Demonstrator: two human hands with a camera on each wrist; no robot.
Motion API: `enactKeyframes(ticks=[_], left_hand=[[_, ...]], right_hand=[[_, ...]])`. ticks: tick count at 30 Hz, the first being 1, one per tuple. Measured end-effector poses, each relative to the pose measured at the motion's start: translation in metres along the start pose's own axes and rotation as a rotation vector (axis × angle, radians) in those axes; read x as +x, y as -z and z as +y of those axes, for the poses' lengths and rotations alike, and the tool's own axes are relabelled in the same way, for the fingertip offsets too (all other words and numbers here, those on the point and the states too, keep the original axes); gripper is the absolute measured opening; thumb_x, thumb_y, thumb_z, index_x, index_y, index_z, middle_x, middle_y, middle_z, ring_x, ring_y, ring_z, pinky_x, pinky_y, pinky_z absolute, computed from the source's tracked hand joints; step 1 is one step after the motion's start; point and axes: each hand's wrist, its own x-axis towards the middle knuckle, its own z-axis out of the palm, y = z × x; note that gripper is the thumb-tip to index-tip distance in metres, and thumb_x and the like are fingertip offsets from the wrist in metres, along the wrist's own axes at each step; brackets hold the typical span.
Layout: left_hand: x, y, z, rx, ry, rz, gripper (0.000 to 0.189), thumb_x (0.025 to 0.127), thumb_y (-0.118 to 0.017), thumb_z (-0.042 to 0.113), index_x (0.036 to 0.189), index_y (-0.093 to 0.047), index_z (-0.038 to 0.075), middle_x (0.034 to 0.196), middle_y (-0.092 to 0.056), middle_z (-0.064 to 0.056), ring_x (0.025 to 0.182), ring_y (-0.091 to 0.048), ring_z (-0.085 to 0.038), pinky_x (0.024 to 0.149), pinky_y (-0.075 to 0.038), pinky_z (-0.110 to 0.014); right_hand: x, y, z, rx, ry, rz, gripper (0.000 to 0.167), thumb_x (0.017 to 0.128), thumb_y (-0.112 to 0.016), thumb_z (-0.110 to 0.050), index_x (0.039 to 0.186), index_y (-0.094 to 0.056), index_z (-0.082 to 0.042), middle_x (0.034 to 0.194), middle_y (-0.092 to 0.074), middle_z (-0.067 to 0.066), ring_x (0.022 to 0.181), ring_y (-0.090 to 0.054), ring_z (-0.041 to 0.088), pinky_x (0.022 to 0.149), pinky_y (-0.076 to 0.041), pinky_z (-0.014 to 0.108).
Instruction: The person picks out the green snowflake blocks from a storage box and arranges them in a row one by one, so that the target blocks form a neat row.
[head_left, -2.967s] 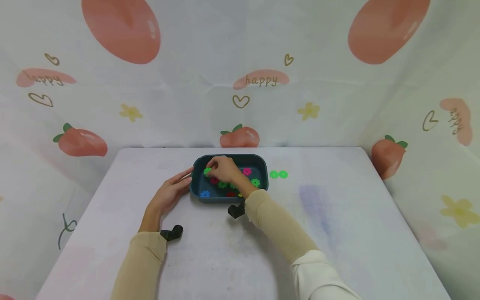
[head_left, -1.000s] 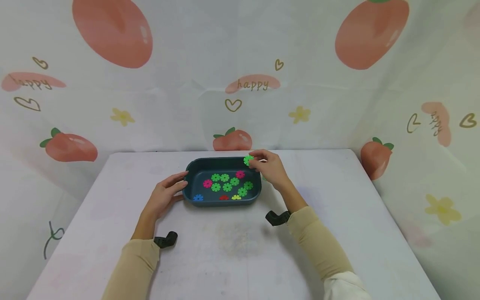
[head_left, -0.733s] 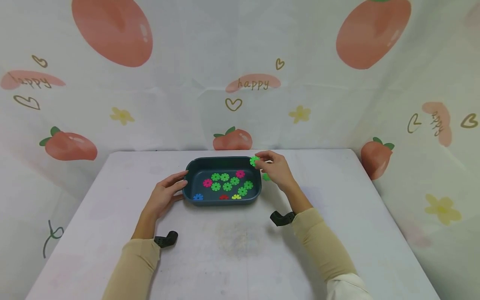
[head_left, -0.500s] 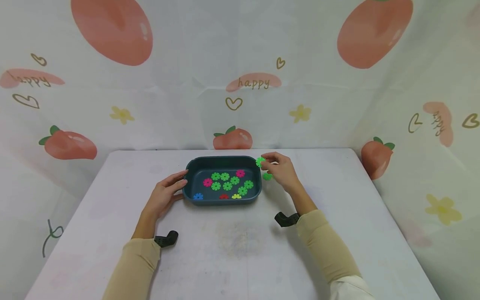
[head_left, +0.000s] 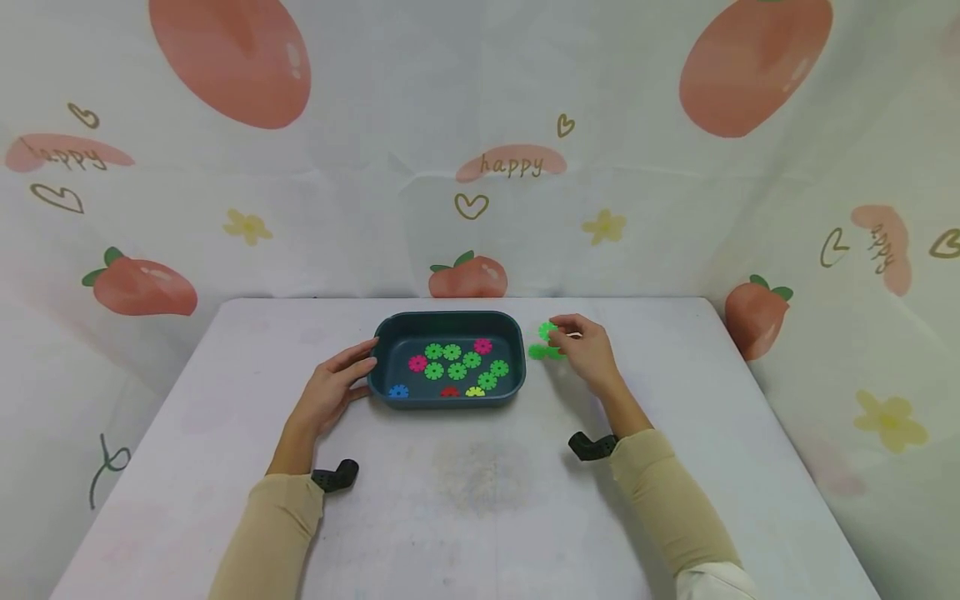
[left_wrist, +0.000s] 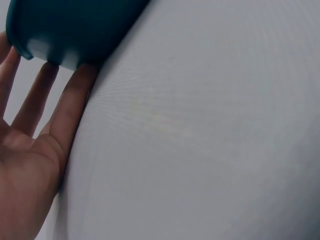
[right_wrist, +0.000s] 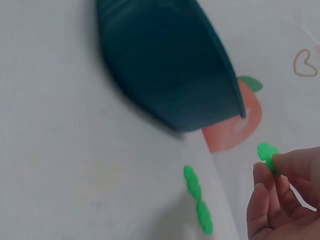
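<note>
A dark teal tray [head_left: 450,403] stands near the table's far side with flower-shaped notched discs in it, mostly green [head_left: 457,371], plus pink [head_left: 417,363], blue [head_left: 398,391], red and yellow. My left hand [head_left: 327,395] lies at its left end, the outstretched fingers [left_wrist: 75,100] touching the outer wall in the left wrist view. To the right of the tray, my right hand [head_left: 591,357] pinches a green disc [right_wrist: 267,154] between thumb and fingertips, raised above the table. Below it two green discs [right_wrist: 192,182] lie end to end on the table.
The white table [head_left: 480,500] meets a fruit-printed cloth backdrop [head_left: 360,217] just behind the tray. Black wrist mounts [head_left: 336,476] sit on both forearms, close over the tabletop.
Three seconds ago my right hand was inside the tray at a green disc. It has lifted that disc out and carried it right, past the tray's rim. My left hand stays at the tray's end.
</note>
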Motion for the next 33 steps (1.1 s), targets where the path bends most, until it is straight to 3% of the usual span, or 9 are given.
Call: enactKeyframes(ticks=[4, 11, 22, 33], left_hand=[[0.000, -0.001, 0.000, -0.011, -0.001, 0.002, 0.063, 0.100, -0.066, 0.039, 0.155, -0.045, 0.018, 0.163, -0.037, -0.007, 0.130, -0.048, -0.010, 0.092, -0.057, -0.022], [0.003, -0.003, -0.001, -0.013, 0.001, 0.011, 0.061, 0.100, -0.066, 0.040, 0.154, -0.047, 0.020, 0.163, -0.038, -0.006, 0.130, -0.048, -0.011, 0.092, -0.057, -0.022], [0.000, 0.000, 0.000, -0.021, 0.014, 0.021, 0.062, 0.099, -0.067, 0.039, 0.154, -0.047, 0.019, 0.163, -0.038, -0.005, 0.131, -0.048, -0.011, 0.091, -0.057, -0.022], [0.001, -0.001, 0.000, -0.025, 0.015, 0.019, 0.062, 0.099, -0.067, 0.039, 0.154, -0.047, 0.019, 0.164, -0.038, -0.006, 0.130, -0.049, -0.012, 0.091, -0.057, -0.021]], right_hand=[[-0.001, 0.006, 0.008, -0.035, -0.015, 0.019, 0.030, 0.099, -0.066, -0.018, 0.126, -0.068, -0.006, 0.103, -0.061, 0.006, 0.087, -0.072, 0.011, 0.074, -0.056, 0.015], [0.001, 0.016, 0.020, -0.092, -0.035, 0.061, 0.029, 0.097, -0.067, -0.015, 0.124, -0.068, -0.004, 0.101, -0.062, 0.005, 0.080, -0.071, 0.008, 0.070, -0.055, 0.017], [0.002, 0.021, 0.027, -0.338, 0.020, 0.103, 0.026, 0.095, -0.065, -0.014, 0.117, -0.072, -0.004, 0.104, -0.070, 0.015, 0.088, -0.066, 0.021, 0.068, -0.047, 0.021], [0.001, 0.023, 0.030, -0.413, -0.005, 0.099, 0.026, 0.094, -0.061, -0.011, 0.115, -0.072, -0.001, 0.098, -0.068, 0.012, 0.085, -0.057, 0.021, 0.070, -0.043, 0.025]])
